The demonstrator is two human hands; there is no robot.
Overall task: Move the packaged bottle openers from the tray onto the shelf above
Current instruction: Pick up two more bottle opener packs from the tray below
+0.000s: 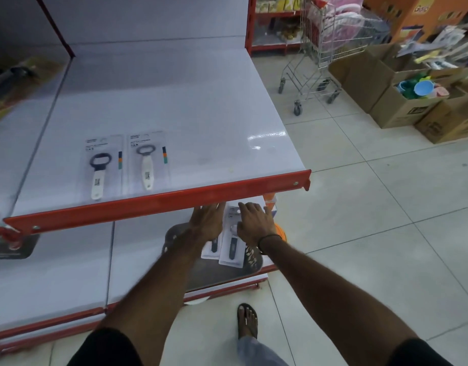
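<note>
The fingers (250, 207) of the right hand (255, 224) are spread and lie flat, palm down, on the upper part of a white carded bottle-opener pack with a dark handle (230, 250); they press on it rather than close around it. Just to its left, the left hand (207, 220) is also palm down with its fingers (214, 207) stretched forward and loosely apart, tips reaching under the red front lip of the upper shelf (159, 203); it covers the top of a second white pack with a dark opener (213, 247), and whether it grips that pack cannot be told. Both forearms run straight out from black short sleeves, and the right wrist wears a thin dark band (269, 239).

The two packs overlap slightly and rest on a dark, patterned oval tray (214, 270) set on the white lower shelf (69, 268). On the white upper shelf lie two more clear-fronted packs side by side: a dark-headed opener with a white handle (99, 173), and to its right a grey-headed opener with a white handle (145, 167). One sandalled foot (247, 320) stands on the pale tiled floor (372, 220).
</note>
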